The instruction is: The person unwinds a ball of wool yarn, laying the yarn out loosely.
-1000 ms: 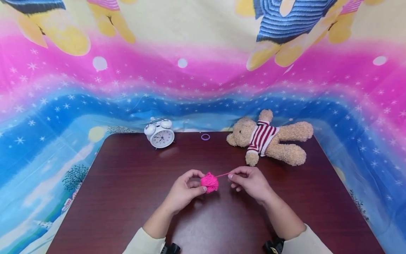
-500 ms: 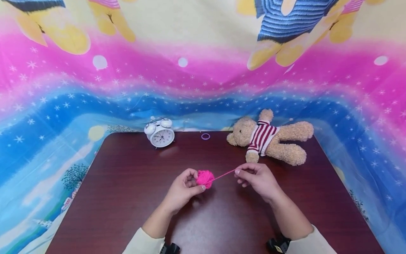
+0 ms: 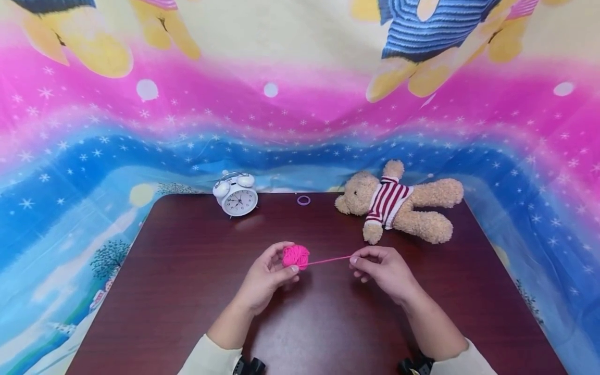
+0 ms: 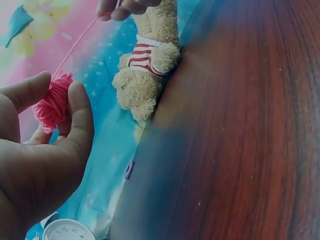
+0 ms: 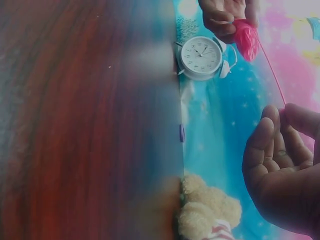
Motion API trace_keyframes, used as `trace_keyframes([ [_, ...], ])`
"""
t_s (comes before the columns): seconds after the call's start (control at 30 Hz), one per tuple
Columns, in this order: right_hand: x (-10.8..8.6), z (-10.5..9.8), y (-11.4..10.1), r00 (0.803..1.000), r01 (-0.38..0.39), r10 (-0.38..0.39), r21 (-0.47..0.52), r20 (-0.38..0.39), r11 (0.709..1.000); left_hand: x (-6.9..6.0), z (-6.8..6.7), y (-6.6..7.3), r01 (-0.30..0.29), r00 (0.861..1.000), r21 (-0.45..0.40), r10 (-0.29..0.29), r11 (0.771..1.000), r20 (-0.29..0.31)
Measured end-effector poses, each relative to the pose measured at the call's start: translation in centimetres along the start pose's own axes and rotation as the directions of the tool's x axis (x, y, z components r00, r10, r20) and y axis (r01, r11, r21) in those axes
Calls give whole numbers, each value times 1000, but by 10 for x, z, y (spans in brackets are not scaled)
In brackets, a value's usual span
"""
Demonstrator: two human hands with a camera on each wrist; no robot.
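yarn ball [image 3: 295, 256] tight between left fingers [image 4: 80, 107], strand [image 3: 329, 260] between right fingers [image 5: 260, 138], sleeves [image 3: 212, 356] only in head view

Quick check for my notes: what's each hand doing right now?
Left hand: holding the pink yarn ball.
Right hand: pinching the strand running from it.

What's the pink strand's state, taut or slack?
Taut, it seems: the pink strand runs straight, without visible sag, from the yarn ball in the left hand to the right hand in all three views.
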State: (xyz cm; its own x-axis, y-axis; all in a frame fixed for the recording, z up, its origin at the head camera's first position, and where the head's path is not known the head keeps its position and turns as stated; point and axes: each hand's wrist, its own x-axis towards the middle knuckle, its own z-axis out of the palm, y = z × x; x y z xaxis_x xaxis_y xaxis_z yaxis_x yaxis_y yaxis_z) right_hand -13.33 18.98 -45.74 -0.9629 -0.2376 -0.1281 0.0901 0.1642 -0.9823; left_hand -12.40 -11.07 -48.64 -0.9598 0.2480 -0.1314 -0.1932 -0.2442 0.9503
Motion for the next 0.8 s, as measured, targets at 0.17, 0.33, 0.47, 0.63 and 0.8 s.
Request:
trace_keyframes([
  [0.17,-8,-9,6,1000,3,-3,0,-12,1000,-2,-4,3,-13,1000,-43,13,999,8],
  [0.33,-13,-21,14,999,5,-5,8,-44,1000,-3,-10,4,-21,1000,-67,22,998,15],
  [0.47,-18,-32,14,997,9,-8,5,-71,1000,-4,-14,3,-7,1000,-32,7,999,11],
  [0.63,-23,-44,12,995,9,-9,-1,-103,1000,-6,-19,1,20,1000,51,-20,998,-8],
  [0.8,-26,-55,10,990,16,-13,21,-138,1000,-8,-21,-1,22,1000,64,-21,998,-16],
])
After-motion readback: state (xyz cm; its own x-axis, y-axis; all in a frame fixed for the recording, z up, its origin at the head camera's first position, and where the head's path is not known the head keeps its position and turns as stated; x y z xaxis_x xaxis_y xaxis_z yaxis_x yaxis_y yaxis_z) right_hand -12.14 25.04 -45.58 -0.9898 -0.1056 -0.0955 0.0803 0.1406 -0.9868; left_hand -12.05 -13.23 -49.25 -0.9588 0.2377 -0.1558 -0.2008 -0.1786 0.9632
